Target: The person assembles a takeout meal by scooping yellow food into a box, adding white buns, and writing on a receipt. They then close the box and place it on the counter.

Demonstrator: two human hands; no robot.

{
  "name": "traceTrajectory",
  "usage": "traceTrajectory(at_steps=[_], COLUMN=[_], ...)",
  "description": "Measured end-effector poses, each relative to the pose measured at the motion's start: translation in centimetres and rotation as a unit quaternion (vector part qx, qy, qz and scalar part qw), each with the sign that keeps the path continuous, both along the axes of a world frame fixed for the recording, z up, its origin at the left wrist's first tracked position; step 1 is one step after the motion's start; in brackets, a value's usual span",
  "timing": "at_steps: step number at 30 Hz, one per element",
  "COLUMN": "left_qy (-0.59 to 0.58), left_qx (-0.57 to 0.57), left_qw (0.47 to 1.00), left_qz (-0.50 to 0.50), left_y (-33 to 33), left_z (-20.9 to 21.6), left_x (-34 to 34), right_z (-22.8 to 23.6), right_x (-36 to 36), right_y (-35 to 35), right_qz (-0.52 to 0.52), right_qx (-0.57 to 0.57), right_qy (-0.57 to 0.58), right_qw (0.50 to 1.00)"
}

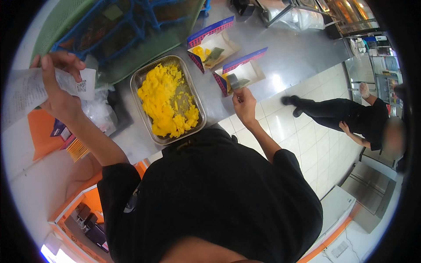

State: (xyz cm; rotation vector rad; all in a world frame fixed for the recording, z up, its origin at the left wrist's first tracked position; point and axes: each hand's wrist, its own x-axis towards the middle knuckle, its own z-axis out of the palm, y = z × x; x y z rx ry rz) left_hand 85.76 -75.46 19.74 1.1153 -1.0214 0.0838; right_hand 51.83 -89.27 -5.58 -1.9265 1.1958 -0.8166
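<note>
My left hand (pixel 61 94) is raised at the left, its fingers around a long white printed receipt (pixel 85 85). My right hand (pixel 244 103) grips a small metal scoop (pixel 233 80) by its handle. The scoop's head is over the nearer open paper box (pixel 249 70), where some yellow food and a green piece show beside it. Just beyond stands a second open box (pixel 226 40), holding yellow food (pixel 199 52) and a green, leaf-like wrapped piece (pixel 215 56). Between my arms, a metal tray (pixel 200 105) contains yellow scrambled egg (pixel 160 101), thinner on its right side.
A large green container (pixel 66 19) with blue-edged parts stands behind the tray. Crumpled clear plastic (pixel 98 109) and stacked folded cartons (pixel 72 144) lie at left. Across the tiled floor (pixel 280 127), a person in black (pixel 366 120) is at the right. Clear bags (pixel 294 19) lie at the counter's far end.
</note>
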Motion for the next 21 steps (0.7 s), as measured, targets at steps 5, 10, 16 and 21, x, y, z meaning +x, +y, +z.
traceTrajectory(at_steps=[5,10,16,21], left_qy=[-0.003,-0.002,0.012,0.015], left_qx=[-0.005,0.019,0.008,-0.005], left_qw=[1.000,1.000,1.000,1.000], left_qz=[0.003,0.011,-0.003,0.001], left_y=[0.0,0.2,0.2,-0.1], left_z=[-0.1,0.0,0.2,0.2], left_x=[0.0,0.3,0.1,-0.1], right_z=[-0.8,-1.0,0.2,1.2], right_x=[1.7,1.8,-0.7,-1.4], right_y=[-0.8,-1.8,-0.6,-0.6], right_qz=[0.026,0.032,0.024,0.057], right_qx=[-0.007,-0.027,-0.001,0.001], right_qy=[-0.014,-0.008,0.040,0.046], right_qw=[1.000,0.999,0.999,0.997])
